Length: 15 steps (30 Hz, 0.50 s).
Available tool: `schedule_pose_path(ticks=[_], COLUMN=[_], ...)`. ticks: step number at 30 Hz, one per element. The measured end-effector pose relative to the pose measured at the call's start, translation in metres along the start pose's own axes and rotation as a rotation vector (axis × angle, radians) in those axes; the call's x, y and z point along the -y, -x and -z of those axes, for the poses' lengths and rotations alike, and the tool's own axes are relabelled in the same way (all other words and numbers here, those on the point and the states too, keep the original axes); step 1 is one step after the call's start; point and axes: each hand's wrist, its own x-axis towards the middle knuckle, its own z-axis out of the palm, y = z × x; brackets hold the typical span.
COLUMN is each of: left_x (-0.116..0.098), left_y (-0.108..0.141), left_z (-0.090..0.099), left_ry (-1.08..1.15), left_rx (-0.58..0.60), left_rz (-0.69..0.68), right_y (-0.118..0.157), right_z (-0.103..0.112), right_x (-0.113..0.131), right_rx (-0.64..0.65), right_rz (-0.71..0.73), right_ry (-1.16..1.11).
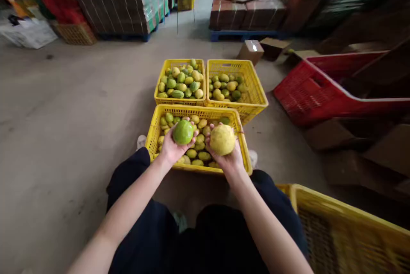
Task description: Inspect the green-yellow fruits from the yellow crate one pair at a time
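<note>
- One yellow crate point(346, 210) stood nearest, to the right of the front crate point(197, 108); its plastic sides were slatted and its rim thick.
- Dark trousers point(137, 205) showed on the near side of the front crate, with a pale shoe point(141, 141) just beside its left wall.
- Over the front crate, the left hand point(173, 149) lay palm up, half curled around a smooth, glossy green fruit point(183, 132).
- Beside it, also over the front crate, the right hand point(229, 162) cupped a larger, rounder yellow fruit point(222, 139) with a dull, bumpy skin, fingers partly bent.
- Inside the front crate lay many oval yellow and green fruits point(204, 155), partly hidden by the hands.
- Just behind the front crate, the back left crate point(181, 102) was heaped with mottled fruit; the back right crate point(253, 84) held a lower layer.
- Right of the front crate stood a large red crate point(307, 94), with loose cardboard around it.
- Farther behind the front crate came a small carton point(251, 52), then brown boxes point(226, 13) on a blue pallet point(243, 36).
</note>
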Motion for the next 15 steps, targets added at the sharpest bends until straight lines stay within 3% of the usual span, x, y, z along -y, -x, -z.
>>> schedule_pose_path(ticks=[10, 15], left_x=[-0.0007, -0.0042], left_y=[-0.0002, -0.0002], left_z=[-0.0030, 0.0015], left_ry=[-0.003, 0.025], left_rx=[-0.126, 0.021], left_rz=[-0.002, 0.068], right_y=[0.0111, 0.0105], right_z=[0.0001, -0.0035], right_x=[0.0047, 0.0028], right_rx=[0.100, 0.180], right_rz=[-0.052, -0.095], right_ry=[0.038, 0.025])
